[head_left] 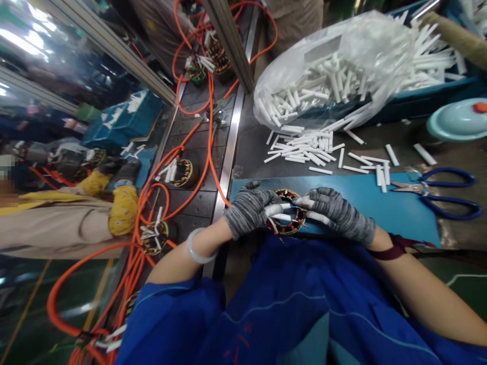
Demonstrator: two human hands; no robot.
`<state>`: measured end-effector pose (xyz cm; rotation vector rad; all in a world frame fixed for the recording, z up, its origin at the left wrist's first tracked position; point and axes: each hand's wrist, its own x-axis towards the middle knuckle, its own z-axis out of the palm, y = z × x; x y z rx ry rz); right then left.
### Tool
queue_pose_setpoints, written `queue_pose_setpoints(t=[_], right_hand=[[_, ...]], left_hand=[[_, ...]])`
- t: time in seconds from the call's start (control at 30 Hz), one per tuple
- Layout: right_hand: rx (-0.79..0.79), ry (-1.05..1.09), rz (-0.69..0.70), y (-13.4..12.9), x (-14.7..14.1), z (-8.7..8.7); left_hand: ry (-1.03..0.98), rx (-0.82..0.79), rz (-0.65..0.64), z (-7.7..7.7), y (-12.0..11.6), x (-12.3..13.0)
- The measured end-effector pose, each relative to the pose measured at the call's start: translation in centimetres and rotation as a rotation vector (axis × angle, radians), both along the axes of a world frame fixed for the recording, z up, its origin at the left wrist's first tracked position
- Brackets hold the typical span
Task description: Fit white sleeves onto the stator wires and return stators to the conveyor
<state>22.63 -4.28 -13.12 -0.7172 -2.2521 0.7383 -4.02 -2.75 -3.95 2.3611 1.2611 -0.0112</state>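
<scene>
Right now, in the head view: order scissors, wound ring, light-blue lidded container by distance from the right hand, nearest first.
1. Wound ring: left side, at the fingertips of the right hand.
2. Scissors: right side, blades over the mat.
3. Light-blue lidded container: farther right, beyond the scissors.

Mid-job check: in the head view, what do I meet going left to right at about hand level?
A co-worker's yellow sleeve, a wound coil with white tubes, a pale bangle, left gloved hand, wire-wound ring, right gloved hand, blue-handled scissors.

Nothing is legible, even the red marks [243, 342] on the blue garment [274, 284].
</scene>
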Motion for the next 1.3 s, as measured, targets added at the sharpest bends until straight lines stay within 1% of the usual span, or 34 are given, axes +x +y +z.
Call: queue_pose_setpoints(t=[0.13, 0.23, 0.3, 0.4, 0.5, 0.6, 0.67, 0.73, 0.8, 0.83, 0.87, 0.93, 0.97, 1.0, 1.07, 1.1, 1.13, 1.2, 1.23, 1.27, 1.3], right_hand=[[-0.080, -0.061, 0.032, 1.3, -0.5, 0.4], [-0.102, -0.099, 0.103, 2.3, -1.1, 1.3], [-0.091, -0.145, 0.106, 2.6, -1.6, 1.9], [-0.115, -0.162, 0.028, 2.3, -2.3, 2.7], [-0.243, -0.095, -0.003, 1.8, -2.6, 3.2], [-0.406, -0.034, 0.015, 1.6, -2.7, 3.5], [-0.452, -0.025, 0.004, 1.5, -2.9, 3.5], [-0.396, -0.051, -0.066, 1.4, -3.3, 3.3], [-0.291, -0.077, -0.142, 1.3, -3.4, 2.8], [-0.255, -0.076, -0.142, 1.4, -3.4, 2.6], [-0.239, -0.068, -0.106, 1.5, -3.3, 2.4], [-0.239, -0.048, 0.016, 1.8, -3.0, 2.3], [-0.235, -0.047, 0.060, 1.9, -2.8, 2.4], [-0.220, -0.059, 0.075, 2.0, -2.7, 2.4], [-0.159, -0.124, 0.027, 1.9, -2.9, 2.5], [-0.120, -0.174, -0.015, 1.6, -3.1, 2.4], [-0.080, -0.230, -0.059, 1.4, -3.4, 2.3], [-0.015, -0.327, -0.135, 0.6, -4.1, 1.6], [0.002, -0.349, -0.166, 0.2, -4.3, 1.2], [0.003, -0.344, -0.186, -0.3, -4.4, 0.8], [-0.016, -0.310, -0.198, -0.6, -4.3, 0.4]], left_hand=[[-0.080, 0.055, 0.046, -1.8, -0.7, 0.4], [-0.094, 0.117, 0.066, -2.6, -1.0, 0.7], [-0.101, 0.139, 0.066, -2.8, -1.0, 0.6], [-0.116, 0.113, 0.022, -2.9, -1.0, 0.5], [-0.135, 0.106, -0.009, -2.9, -1.0, 0.7], [-0.179, 0.143, 0.021, -3.0, -0.8, 1.0], [-0.205, 0.154, 0.033, -3.0, -0.6, 1.1], [-0.208, 0.144, 0.011, -3.0, -0.3, 1.1], [-0.212, 0.112, -0.023, -3.0, 0.1, 1.0], [-0.218, 0.086, -0.042, -3.0, 0.3, 0.9], [-0.227, 0.053, -0.062, -3.0, 0.5, 0.8], [-0.269, -0.023, -0.108, -3.0, 0.7, 0.6], [-0.304, -0.055, -0.125, -3.0, 0.8, 0.5], [-0.344, -0.080, -0.132, -2.8, 0.9, 0.4], [-0.401, -0.154, -0.122, -2.4, 1.1, 0.1], [-0.399, -0.220, -0.109, -2.0, 1.3, -0.1], [-0.374, -0.306, -0.090, -1.7, 1.5, -0.2], [-0.254, -0.470, -0.045, -1.0, 2.1, -0.2], [-0.170, -0.512, -0.024, -0.7, 2.3, 0.0], [-0.075, -0.514, -0.015, -0.5, 2.5, 0.4], [0.030, -0.477, -0.021, -0.4, 2.6, 1.0]])
